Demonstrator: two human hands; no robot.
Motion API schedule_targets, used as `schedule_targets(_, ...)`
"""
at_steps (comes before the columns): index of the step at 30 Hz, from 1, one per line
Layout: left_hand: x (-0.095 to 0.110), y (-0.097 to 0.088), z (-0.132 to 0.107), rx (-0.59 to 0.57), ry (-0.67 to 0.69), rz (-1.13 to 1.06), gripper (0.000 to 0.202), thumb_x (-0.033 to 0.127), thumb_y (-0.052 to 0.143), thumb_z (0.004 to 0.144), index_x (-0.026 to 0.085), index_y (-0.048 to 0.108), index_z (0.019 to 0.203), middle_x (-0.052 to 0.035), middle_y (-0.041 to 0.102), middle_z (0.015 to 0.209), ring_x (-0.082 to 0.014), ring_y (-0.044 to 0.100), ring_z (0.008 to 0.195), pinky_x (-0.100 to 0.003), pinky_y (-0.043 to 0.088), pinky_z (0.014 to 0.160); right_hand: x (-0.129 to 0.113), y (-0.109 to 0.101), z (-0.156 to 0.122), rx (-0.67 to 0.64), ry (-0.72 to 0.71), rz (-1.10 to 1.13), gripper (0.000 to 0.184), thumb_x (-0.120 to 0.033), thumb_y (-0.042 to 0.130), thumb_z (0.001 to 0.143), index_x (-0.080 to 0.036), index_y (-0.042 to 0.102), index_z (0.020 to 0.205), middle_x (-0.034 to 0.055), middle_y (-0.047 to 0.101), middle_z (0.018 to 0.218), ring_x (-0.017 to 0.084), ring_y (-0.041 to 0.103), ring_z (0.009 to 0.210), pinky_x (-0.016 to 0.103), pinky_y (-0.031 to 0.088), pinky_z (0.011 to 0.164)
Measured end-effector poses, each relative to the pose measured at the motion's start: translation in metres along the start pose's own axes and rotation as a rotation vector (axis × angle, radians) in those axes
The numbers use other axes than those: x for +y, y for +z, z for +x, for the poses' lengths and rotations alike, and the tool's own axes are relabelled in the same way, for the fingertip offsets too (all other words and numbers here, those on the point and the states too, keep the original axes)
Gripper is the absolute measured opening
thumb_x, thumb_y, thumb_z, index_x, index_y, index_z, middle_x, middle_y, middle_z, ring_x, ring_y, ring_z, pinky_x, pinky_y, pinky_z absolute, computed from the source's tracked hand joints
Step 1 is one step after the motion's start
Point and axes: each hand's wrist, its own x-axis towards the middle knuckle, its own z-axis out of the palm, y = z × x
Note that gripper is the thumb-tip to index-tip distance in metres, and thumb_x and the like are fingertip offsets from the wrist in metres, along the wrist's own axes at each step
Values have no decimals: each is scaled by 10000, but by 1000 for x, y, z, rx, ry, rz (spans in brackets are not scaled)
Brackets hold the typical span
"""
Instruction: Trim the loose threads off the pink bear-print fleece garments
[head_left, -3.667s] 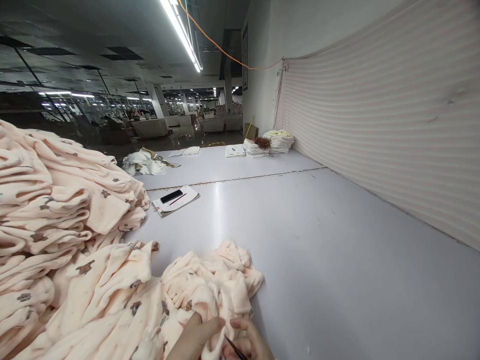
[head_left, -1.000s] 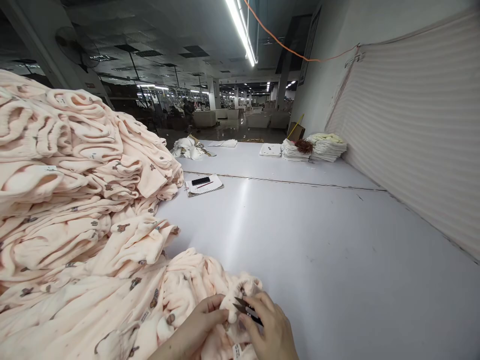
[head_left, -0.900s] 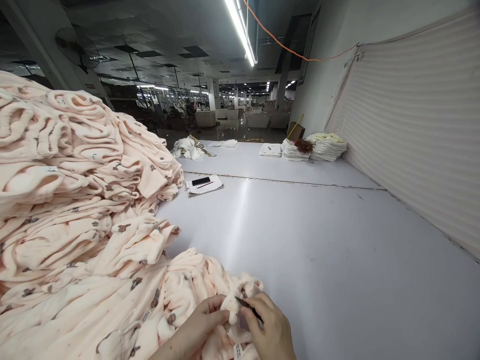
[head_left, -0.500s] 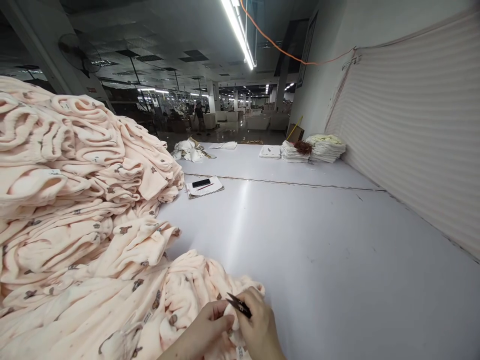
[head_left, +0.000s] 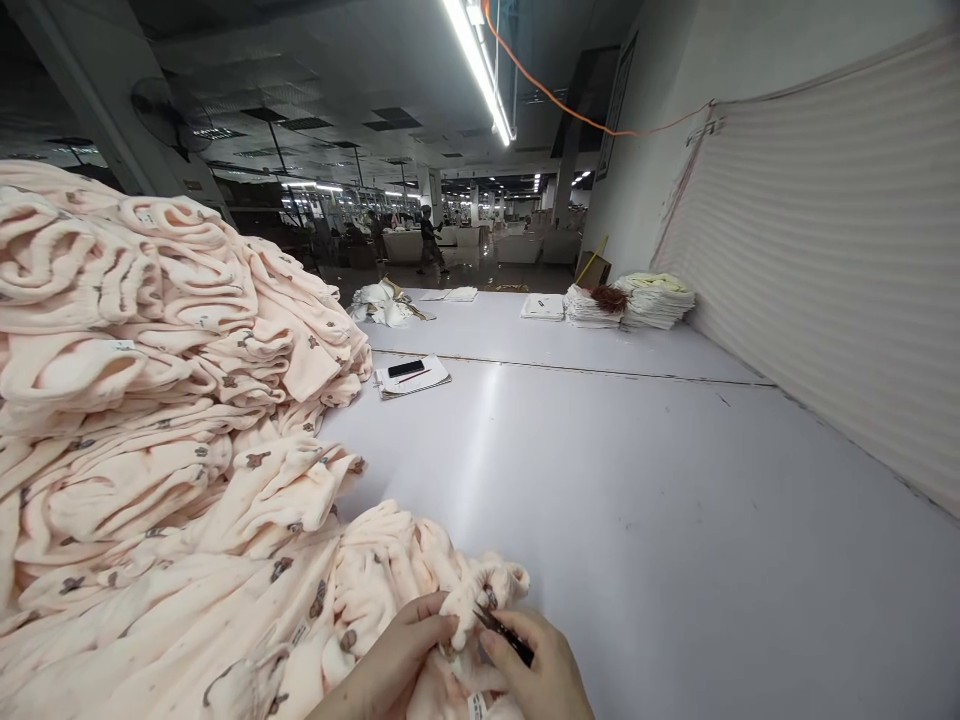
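Observation:
Pale pink fleece garments with small brown printed figures lie at the near edge of the table. My left hand (head_left: 411, 640) pinches a fold of one fleece garment (head_left: 466, 602). In my right hand (head_left: 536, 660) is a pair of dark thread snips (head_left: 510, 637), its pointed blades up against the fold. A white label (head_left: 477, 706) shows on the cloth below my hands. How far the blades are apart is hard to make out.
A tall heap of pink garments (head_left: 150, 380) fills the left side. On the table (head_left: 675, 500) lie papers (head_left: 412, 385) with a dark phone (head_left: 406, 369), and stacks of white cloth (head_left: 660, 305) at the far end. A striped sheet (head_left: 825, 250) hangs along the right. A person (head_left: 430, 240) walks far back.
My right hand has moved slightly right and down, and the snips now touch the fold at its right side. The pinched cloth shows more openly. The distant person has moved right.

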Motion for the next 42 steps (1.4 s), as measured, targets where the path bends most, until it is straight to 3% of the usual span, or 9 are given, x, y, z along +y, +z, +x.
schedule_targets(5, -9, -8, 5, 9, 11, 114, 172, 212, 705, 655, 120, 717, 799, -85, 712, 700, -244, 660, 723, -344, 477, 747, -1, 2, 9, -13, 5, -7, 249, -410, 549, 858, -242, 733, 856, 23, 734, 852, 213, 675, 826, 261, 514, 737)
schedule_targets(9, -15, -14, 4, 128, 198, 531, 154, 259, 612, 705, 150, 699, 770, -65, 672, 663, -237, 620, 660, -345, 464, 678, -1, -7, 25, 60, -56, -175, 336, -309, 552, 833, -239, 617, 1154, 54, 665, 1164, 222, 639, 1004, 285, 502, 827)
schedule_targets(13, -9, -21, -3, 344, 439, 819, 171, 158, 610, 625, 209, 670, 776, -38, 639, 787, -244, 565, 793, -315, 420, 732, -1, -5, 24, -58, -144, -283, 257, -136, 499, 766, -257, 664, 921, -9, 703, 846, 179, 658, 759, 250, 492, 669)
schedule_targets(16, -9, -23, -8, 510, 508, 797, 80, 244, 575, 721, 240, 573, 801, 12, 597, 743, -210, 531, 732, -291, 402, 692, 5, 7, 3, -63, -199, -292, 236, -146, 498, 761, -254, 655, 901, -3, 694, 820, 191, 655, 745, 263, 478, 675)
schedule_targets(21, -26, -14, -10, 231, 378, 206, 203, 344, 668, 730, 230, 505, 768, 49, 559, 678, -151, 520, 644, -260, 409, 647, 6, 15, -23, -59, -177, -166, 233, -359, 613, 778, -291, 618, 1000, -16, 685, 845, 175, 666, 722, 217, 484, 624)
schedule_targets(24, -31, -7, -15, 143, 357, 37, 231, 280, 727, 711, 226, 515, 786, 43, 583, 716, -134, 540, 664, -257, 417, 677, -13, 10, -17, -70, -257, -174, 210, -303, 559, 803, -286, 644, 994, 7, 652, 884, 172, 657, 765, 221, 492, 657)
schedule_targets(31, -33, -12, -20, 70, 375, 91, 200, 308, 725, 745, 202, 558, 775, 14, 623, 744, -134, 539, 715, -243, 421, 676, -41, 9, -8, -119, -258, -232, 192, -271, 534, 854, -275, 699, 951, 21, 670, 879, 164, 664, 795, 219, 500, 712)
schedule_targets(37, -34, -19, -21, 101, 372, 159, 198, 298, 753, 706, 188, 598, 760, 14, 614, 727, -143, 530, 709, -249, 408, 675, -38, 8, -9, -117, -275, -284, 208, -287, 535, 854, -288, 709, 968, 31, 687, 922, 198, 664, 807, 259, 502, 707)
schedule_targets(42, -30, -16, -25, 132, 304, -19, 233, 267, 794, 653, 197, 601, 763, 20, 626, 722, -140, 571, 683, -260, 418, 692, -20, 5, -7, -79, -138, -25, 178, -285, 576, 819, -258, 728, 906, 31, 686, 899, 203, 658, 876, 253, 503, 755)
